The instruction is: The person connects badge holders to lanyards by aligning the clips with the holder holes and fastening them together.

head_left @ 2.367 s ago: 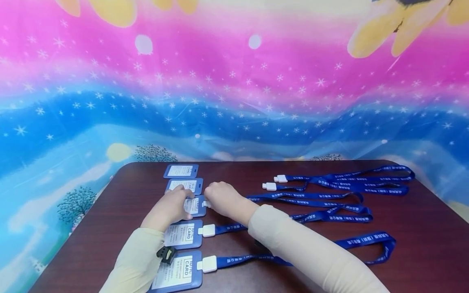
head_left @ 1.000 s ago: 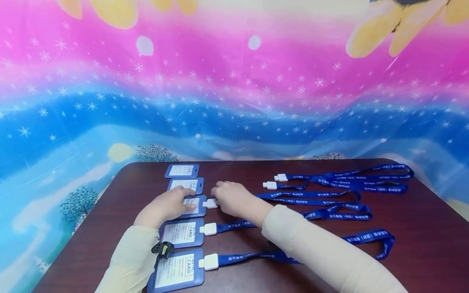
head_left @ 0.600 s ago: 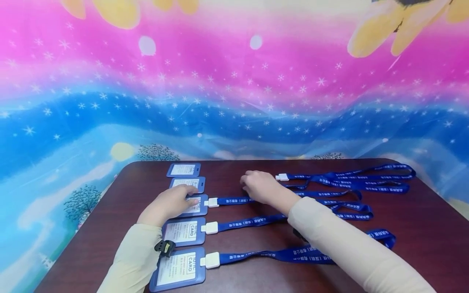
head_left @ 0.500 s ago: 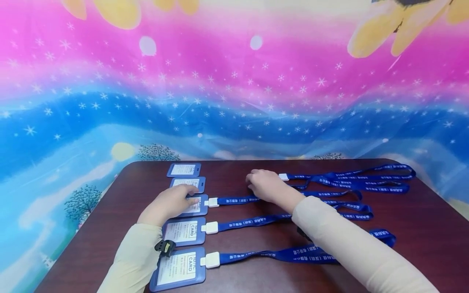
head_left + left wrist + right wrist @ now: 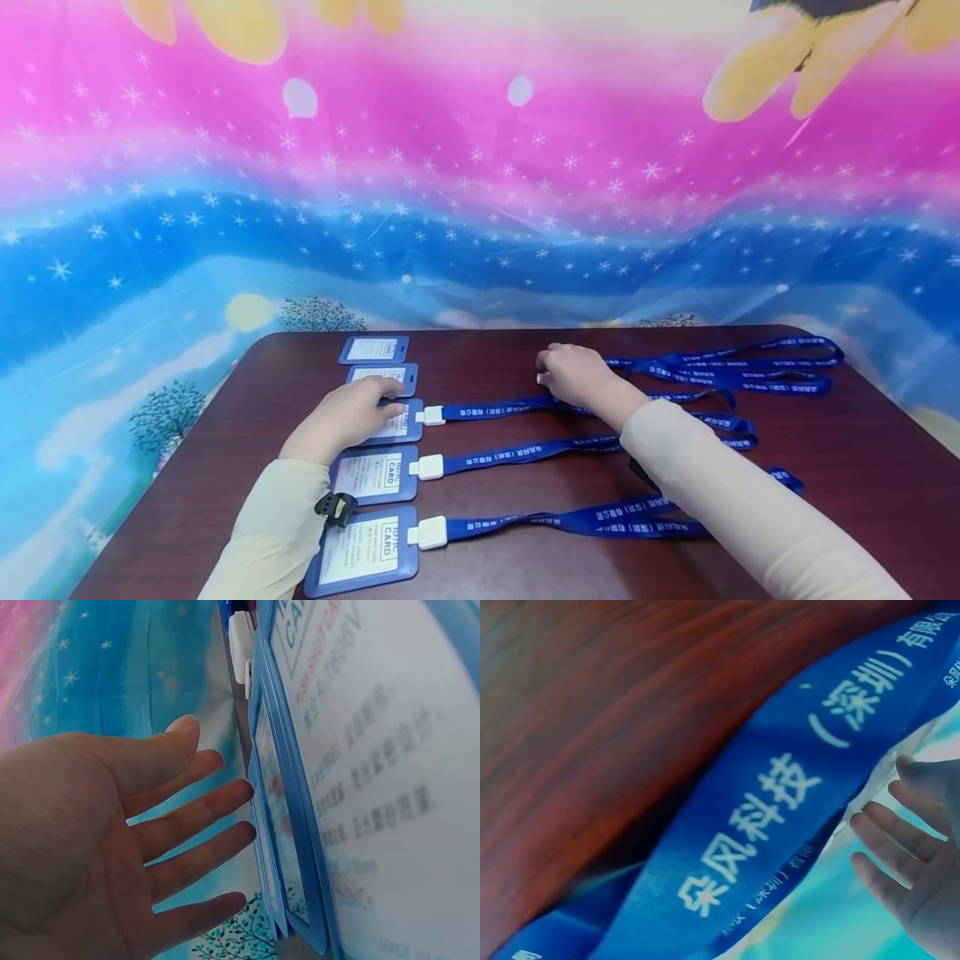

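Head view: left hand (image 5: 347,417) relaxed, fingers spread, at middle badge (image 5: 405,423); right hand (image 5: 581,378) at left ends of far blue straps (image 5: 795,387), can't tell if pinching. White clip (image 5: 434,415) joins middle badge to its strap (image 5: 495,410). Two badges (image 5: 375,475) lie nearer, two farther, all on brown table (image 5: 480,358)

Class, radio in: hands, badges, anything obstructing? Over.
Left hand over middle badge. Right hand by loose lanyards, grip unclear. Front three badges clipped, back two bare. Possible snag: loose lanyards overlap.

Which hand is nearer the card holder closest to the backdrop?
Left. The left hand is just this side of that card holder; the right hand is farther off, to its right.
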`<state>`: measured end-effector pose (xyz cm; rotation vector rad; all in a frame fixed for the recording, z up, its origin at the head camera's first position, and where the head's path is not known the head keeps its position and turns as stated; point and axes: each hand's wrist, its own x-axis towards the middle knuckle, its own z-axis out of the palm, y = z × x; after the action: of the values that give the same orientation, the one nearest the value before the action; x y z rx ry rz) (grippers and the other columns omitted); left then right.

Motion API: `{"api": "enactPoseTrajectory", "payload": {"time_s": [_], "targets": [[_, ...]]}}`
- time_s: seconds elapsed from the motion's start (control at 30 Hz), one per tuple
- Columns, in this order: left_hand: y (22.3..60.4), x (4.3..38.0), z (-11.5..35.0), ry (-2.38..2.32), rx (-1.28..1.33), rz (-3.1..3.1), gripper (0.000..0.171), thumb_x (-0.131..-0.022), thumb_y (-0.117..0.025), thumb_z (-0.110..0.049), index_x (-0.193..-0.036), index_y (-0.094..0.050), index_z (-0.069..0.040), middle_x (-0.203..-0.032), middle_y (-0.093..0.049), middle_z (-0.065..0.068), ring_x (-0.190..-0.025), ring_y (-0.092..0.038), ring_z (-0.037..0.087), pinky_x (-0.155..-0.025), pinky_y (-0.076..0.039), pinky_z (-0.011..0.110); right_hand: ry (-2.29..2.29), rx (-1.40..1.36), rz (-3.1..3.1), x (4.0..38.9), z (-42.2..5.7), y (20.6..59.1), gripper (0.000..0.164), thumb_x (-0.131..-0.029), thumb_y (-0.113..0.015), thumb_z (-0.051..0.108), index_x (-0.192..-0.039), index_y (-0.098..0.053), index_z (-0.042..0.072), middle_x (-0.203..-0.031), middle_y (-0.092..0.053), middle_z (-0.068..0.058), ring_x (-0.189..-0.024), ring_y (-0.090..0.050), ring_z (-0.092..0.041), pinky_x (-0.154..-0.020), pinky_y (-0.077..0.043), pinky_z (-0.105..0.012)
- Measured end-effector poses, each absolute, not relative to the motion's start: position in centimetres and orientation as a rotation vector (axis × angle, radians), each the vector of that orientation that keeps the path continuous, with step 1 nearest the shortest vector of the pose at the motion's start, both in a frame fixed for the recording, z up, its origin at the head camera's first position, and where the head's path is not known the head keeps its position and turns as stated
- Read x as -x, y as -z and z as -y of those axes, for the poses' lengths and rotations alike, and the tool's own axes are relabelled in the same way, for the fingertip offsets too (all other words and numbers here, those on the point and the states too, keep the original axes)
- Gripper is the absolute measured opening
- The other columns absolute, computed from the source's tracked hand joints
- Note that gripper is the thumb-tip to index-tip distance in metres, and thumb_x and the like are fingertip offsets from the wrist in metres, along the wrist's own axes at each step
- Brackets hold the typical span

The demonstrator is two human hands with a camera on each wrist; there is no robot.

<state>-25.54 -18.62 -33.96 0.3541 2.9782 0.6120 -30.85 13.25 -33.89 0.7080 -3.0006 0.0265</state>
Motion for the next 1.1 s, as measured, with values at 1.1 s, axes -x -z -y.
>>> {"api": "enactPoseTrajectory", "payload": {"time_s": [1.1], "targets": [[33.9,26.9,20.1,-0.593,-0.412,-3.058,0.037,-0.092,-0.059,-0.026,-0.127,-0.057,-0.013,-0.133,-0.049,0.016,-0.125,-0.041,0.038,-0.097,-0.034,0.057,-0.275,-0.478,3.116,31.4,-14.0,34.1,0.014,-0.086,-0.066,0.017,-0.097,-0.070,0.009,-0.097,-0.064,-0.006,-0.081,-0.058,-0.019,-0.073,-0.051,-0.039]]}}
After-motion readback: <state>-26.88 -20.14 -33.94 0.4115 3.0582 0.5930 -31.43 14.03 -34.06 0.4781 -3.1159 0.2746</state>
